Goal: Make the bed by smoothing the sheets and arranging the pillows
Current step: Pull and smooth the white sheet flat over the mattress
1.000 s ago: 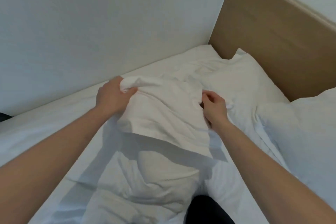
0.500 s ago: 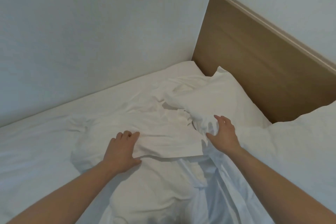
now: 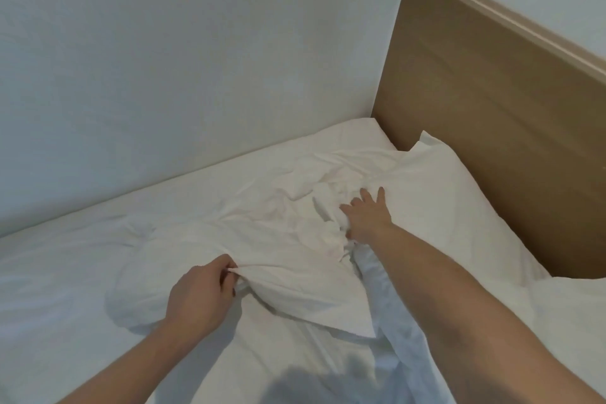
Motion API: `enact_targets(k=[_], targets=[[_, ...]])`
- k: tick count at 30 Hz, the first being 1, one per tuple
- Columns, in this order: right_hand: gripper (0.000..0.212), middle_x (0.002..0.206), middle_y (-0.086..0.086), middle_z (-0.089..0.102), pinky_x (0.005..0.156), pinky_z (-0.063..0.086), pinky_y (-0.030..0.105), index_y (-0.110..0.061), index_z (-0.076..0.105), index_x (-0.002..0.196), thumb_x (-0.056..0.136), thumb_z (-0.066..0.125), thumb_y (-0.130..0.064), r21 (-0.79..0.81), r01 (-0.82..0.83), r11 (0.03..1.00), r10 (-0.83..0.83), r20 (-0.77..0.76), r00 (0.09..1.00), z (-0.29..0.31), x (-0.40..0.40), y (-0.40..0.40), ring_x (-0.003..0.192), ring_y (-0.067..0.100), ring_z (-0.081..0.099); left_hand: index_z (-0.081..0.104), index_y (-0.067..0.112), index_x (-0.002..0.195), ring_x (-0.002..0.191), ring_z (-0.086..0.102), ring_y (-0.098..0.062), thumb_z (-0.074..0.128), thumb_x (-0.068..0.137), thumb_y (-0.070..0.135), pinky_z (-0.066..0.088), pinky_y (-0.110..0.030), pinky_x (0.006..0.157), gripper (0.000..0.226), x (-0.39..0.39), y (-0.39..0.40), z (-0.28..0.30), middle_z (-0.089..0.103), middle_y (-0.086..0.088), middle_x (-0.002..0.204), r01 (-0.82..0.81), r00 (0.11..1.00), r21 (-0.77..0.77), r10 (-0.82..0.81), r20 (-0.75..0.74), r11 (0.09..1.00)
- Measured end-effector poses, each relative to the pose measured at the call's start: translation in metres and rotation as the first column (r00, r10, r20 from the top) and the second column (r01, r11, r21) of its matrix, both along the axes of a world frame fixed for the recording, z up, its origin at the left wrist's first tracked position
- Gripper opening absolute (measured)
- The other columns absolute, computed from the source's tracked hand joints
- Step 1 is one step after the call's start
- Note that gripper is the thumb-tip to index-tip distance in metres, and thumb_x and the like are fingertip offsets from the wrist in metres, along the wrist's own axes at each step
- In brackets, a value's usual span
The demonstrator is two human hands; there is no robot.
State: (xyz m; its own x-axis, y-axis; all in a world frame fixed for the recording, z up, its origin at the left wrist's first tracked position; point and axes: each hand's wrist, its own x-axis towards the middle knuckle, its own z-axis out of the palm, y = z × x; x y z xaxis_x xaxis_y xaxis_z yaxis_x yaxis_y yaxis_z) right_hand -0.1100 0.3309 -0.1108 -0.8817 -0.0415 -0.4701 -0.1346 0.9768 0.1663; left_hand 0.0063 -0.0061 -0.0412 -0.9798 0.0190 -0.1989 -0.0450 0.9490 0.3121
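A light brown wooden headboard (image 3: 498, 128) stands along the right side of the view, meeting a plain pale wall (image 3: 196, 59) at the far corner. The mattress under its smooth white fitted sheet (image 3: 65, 272) runs along that wall. A plump white pillow (image 3: 459, 207) leans against the base of the headboard, its long axis running along the board and 1 pointed corner aimed up toward the far corner. A 2nd white pillow (image 3: 574, 321) shows only in part at the right edge, just beside the 1st.

The crumpled white top sheet (image 3: 278, 239) lies bunched in the middle of the bed, between the wall and the near edge, its long axis running from the pillow end down toward the lower edge of the view. A folded corner of it points toward the lower right, and a wadded clump rises against the near side of the 1st pillow.

The left hand (image 3: 200, 295) has its fingers curled and pinches a fold of the top sheet at the near side of the bunch. The right hand (image 3: 367, 216) rests on the wadded clump with fingers straight and spread apart, fingertips touching the pillow's edge.
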Motion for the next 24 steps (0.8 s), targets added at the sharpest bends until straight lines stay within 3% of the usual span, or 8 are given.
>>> enact_targets(k=[2,4,6,7,15,19,21,24], targets=[[0.044,0.136,-0.002,0.056,0.119,0.01,0.062,-0.03,0.05,0.139,0.097,0.049,-0.044,0.024,0.005,1.0,-0.004,-0.038,0.999,0.001,0.005,0.024,0.138,0.028,0.036,0.056,0.033,0.088,0.065,0.066,-0.009,0.055,0.096,0.031,0.054,-0.035,0.061,0.008,-0.003,0.004,0.002,0.068,0.018,0.067,-0.036,0.999,0.097,0.038,-0.013,0.995],[0.026,0.104,-0.005,0.066,0.105,0.034,0.047,-0.03,0.063,0.109,0.087,0.051,-0.037,-0.205,0.019,0.979,-0.069,-0.239,0.969,0.016,0.014,0.049,0.115,0.025,0.051,0.054,0.031,0.09,0.066,0.066,-0.011,0.053,0.098,0.031,0.055,-0.038,0.063,0.008,-0.01,0.013,0.01,0.07,0.016,0.069,-0.073,0.994,0.186,0.086,-0.061,0.98],[0.006,0.071,-0.008,0.057,0.071,0.039,0.035,-0.029,0.051,0.071,0.075,0.055,-0.028,-0.46,0.087,0.884,-0.283,-0.377,0.882,0.048,0.033,0.081,0.088,0.024,0.054,0.054,0.03,0.09,0.069,0.067,-0.016,0.048,0.098,0.039,0.056,-0.039,0.066,0.013,-0.027,0.029,0.021,0.072,0.012,0.072,-0.08,0.989,0.253,0.109,-0.103,0.964],[0.019,0.063,-0.008,0.05,0.06,0.034,0.032,-0.026,0.042,0.062,0.071,0.057,-0.019,-0.54,0.132,0.831,-0.388,-0.393,0.834,0.066,0.042,0.096,0.081,0.022,0.049,0.054,0.029,0.09,0.071,0.068,-0.02,0.046,0.096,0.043,0.056,-0.04,0.067,0.018,-0.04,0.039,0.029,0.072,0.011,0.074,-0.075,0.986,0.268,0.112,-0.127,0.961],[0.035,0.064,-0.004,0.05,0.056,0.038,0.034,-0.025,0.038,0.057,0.071,0.053,0.003,-0.565,0.32,0.761,-0.588,-0.389,0.71,0.143,0.127,0.168,0.078,0.018,0.044,0.06,0.02,0.09,0.089,0.071,-0.029,0.052,0.089,0.031,0.056,-0.041,0.08,0.013,-0.191,0.162,0.136,0.076,-0.004,0.085,0.057,0.937,0.45,0.107,-0.332,0.891],[0.029,0.072,-0.006,0.053,0.058,0.046,0.036,-0.025,0.047,0.061,0.076,0.058,-0.002,-0.532,0.373,0.76,-0.613,-0.399,0.682,0.143,0.144,0.175,0.083,0.018,0.048,0.063,0.018,0.092,0.07,0.074,-0.018,0.054,0.088,0.026,0.063,-0.043,0.078,0.013,-0.25,0.203,0.168,0.076,-0.007,0.083,0.039,0.975,0.709,0.129,-0.181,0.704],[0.031,0.07,-0.003,0.051,0.052,0.037,0.032,-0.024,0.044,0.06,0.076,0.058,-0.002,-0.553,0.38,0.742,-0.631,-0.382,0.676,0.139,0.141,0.163,0.079,0.019,0.048,0.059,0.02,0.118,0.086,0.073,-0.023,0.063,0.093,0.023,0.059,-0.039,0.085,0.025,-0.249,0.206,0.16,0.073,-0.011,0.105,0.14,0.989,0.538,-0.09,-0.119,0.831],[0.032,0.068,0.0,0.05,0.05,0.023,0.027,-0.024,0.042,0.062,0.077,0.056,0.0,-0.563,0.378,0.735,-0.628,-0.357,0.692,0.133,0.127,0.132,0.081,0.022,0.046,0.012,0.021,0.162,0.129,0.057,-0.036,0.07,0.092,0.024,0.044,-0.038,0.106,0.09,-0.209,0.188,0.121,0.054,-0.017,0.147,0.39,0.911,0.186,-0.407,0.068,0.902]])
